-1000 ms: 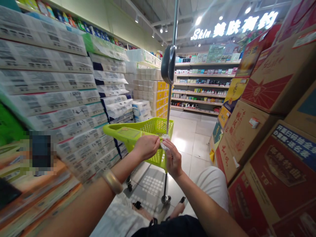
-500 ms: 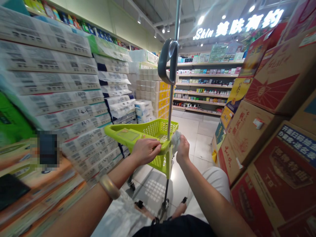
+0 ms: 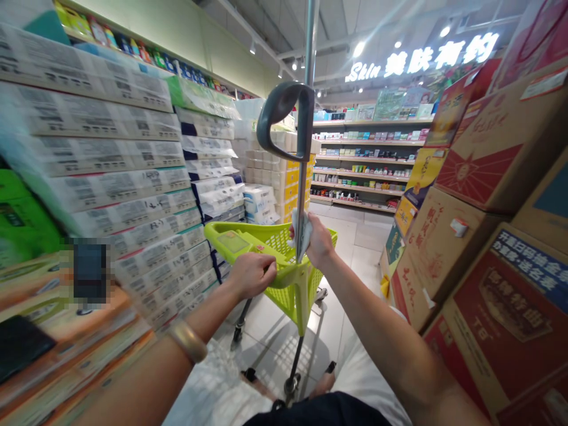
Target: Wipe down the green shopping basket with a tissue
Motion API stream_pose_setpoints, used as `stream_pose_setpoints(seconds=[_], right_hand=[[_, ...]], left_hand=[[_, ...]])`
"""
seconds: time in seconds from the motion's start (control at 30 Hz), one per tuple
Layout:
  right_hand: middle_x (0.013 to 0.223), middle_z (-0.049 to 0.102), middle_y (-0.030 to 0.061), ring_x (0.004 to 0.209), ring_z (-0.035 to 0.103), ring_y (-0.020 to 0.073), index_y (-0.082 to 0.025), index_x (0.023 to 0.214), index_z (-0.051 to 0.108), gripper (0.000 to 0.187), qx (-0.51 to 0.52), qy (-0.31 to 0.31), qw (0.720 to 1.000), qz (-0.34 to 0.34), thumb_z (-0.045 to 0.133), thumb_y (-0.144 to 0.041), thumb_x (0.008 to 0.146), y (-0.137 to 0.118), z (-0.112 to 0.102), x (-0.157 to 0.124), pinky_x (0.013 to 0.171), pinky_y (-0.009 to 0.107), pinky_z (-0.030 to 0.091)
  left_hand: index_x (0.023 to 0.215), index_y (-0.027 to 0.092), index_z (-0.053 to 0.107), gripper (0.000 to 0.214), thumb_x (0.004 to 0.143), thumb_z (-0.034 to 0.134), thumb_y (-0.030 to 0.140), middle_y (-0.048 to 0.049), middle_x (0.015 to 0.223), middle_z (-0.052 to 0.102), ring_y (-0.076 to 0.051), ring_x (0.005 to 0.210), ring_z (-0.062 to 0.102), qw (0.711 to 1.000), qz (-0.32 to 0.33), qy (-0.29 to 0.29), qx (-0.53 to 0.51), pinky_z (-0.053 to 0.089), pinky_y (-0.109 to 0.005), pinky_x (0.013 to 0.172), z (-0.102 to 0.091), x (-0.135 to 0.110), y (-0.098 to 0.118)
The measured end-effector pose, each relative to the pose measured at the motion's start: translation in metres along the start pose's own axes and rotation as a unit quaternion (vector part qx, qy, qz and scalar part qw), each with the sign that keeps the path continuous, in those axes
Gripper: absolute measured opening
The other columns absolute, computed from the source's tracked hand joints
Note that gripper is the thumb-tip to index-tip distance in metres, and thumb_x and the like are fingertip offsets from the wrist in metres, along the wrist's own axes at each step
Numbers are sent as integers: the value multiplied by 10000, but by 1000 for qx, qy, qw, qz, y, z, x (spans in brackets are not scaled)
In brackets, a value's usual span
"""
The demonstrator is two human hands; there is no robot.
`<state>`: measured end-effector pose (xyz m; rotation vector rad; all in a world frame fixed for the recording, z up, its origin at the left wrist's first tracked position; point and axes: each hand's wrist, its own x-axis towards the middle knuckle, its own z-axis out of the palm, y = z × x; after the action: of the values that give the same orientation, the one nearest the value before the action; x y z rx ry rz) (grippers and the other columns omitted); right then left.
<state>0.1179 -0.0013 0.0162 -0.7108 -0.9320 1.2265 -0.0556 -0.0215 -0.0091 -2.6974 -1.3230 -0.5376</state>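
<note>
Gripping the green basket [image 3: 288, 277] near six o'clock, the left hand [image 3: 252, 274] has most fingertips hidden; toward four, the right hand [image 3: 320, 242] clamps a partly hidden white cloth [image 3: 304, 234] around the metal pole [image 3: 302, 188], its top cut off at twelve.

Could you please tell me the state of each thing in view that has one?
Left hand: closed on basket rim
Right hand: closed on cloth
Cloth: crumpled, against pole
Pole: upright
Basket: upright, open-topped
Sign: lit
Shelves: stocked
Cartons: stacked
</note>
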Motion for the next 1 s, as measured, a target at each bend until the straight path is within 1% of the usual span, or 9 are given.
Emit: stream_pose_setpoints(seconds=[0.17, 0.3, 0.4, 0.47, 0.57, 0.63, 0.77, 0.9, 1.0], right_hand=[[482, 575, -38, 433, 534, 116, -186, 737, 578, 371, -23, 10, 999, 43, 530, -552, 774, 37, -11, -18, 461, 222, 419], [530, 617, -22, 479, 565, 128, -187, 769, 603, 328, 22, 17, 998, 59, 561, -513, 754, 26, -6, -16, 486, 230, 424], [594, 646, -9, 565, 602, 146, -190, 832, 620, 326, 62, 10, 998, 1, 548, -502, 767, 6, 5, -12, 530, 242, 445], [667, 664, -5, 636, 614, 153, -196, 882, 617, 327, 71, -8, 996, -59, 552, -497, 772, 2, 10, -13, 578, 249, 459], [762, 656, -19, 699, 596, 142, -213, 929, 601, 305, 21, -1, 993, -118, 574, -473, 773, 18, 7, -24, 643, 246, 458], [798, 635, -24, 730, 577, 137, -213, 931, 602, 284, -53, 23, 989, -136, 567, -456, 788, 40, -2, -35, 685, 245, 450], [898, 624, -2, 831, 568, 152, -208, 1016, 602, 262, -182, 37, 965, -185, 517, -394, 852, 71, -13, -49, 793, 270, 438], [1015, 613, 28, 929, 574, 159, -208, 1115, 543, 279, -163, 35, 955, -247, 485, -347, 880, 55, 2, -44, 874, 290, 438], [1052, 595, 35, 926, 570, 151, -219, 1169, 495, 327, -133, 52, 949, -281, 506, -340, 865, 41, 16, -38, 861, 285, 452]], left_hand=[[613, 209, 575, 322, 821, 340, 280, -27, 653, 633, -166, 657, 564, 1000, -9, -14, -8, 349, -267, 597, -1, 2, -5], [672, 206, 612, 247, 788, 403, 269, -17, 680, 643, -167, 658, 569, 997, -34, -56, -40, 354, -264, 592, -10, 9, -5], [758, 208, 630, 188, 758, 444, 231, -7, 716, 657, -165, 669, 583, 987, -91, -56, -119, 392, -261, 610, -14, 19, -1], [854, 204, 628, 211, 768, 436, 214, -19, 805, 676, -171, 746, 610, 973, -125, 7, -194, 441, -271, 680, -12, 28, 3], [996, 184, 598, 285, 779, 413, 190, -54, 954, 666, -178, 887, 626, 929, -139, 122, -321, 472, -301, 819, -3, 39, 12], [1065, 167, 574, 337, 776, 402, 177, -69, 1006, 645, -179, 908, 625, 896, -145, 151, -392, 484, -318, 840, 4, 43, 17], [1115, 182, 577, 373, 776, 422, 174, -60, 1042, 641, -201, 993, 597, 892, -122, 140, -412, 467, -360, 917, 12, 41, 25], [1186, 221, 567, 389, 827, 418, 211, -46, 1152, 633, -209, 1084, 566, 903, -54, 112, -411, 409, -368, 1008, 9, 33, 29], [1284, 238, 503, 455, 835, 428, 238, -42, 1180, 624, -210, 1083, 567, 892, -66, 116, -432, 422, -360, 990, 6, 29, 28]])
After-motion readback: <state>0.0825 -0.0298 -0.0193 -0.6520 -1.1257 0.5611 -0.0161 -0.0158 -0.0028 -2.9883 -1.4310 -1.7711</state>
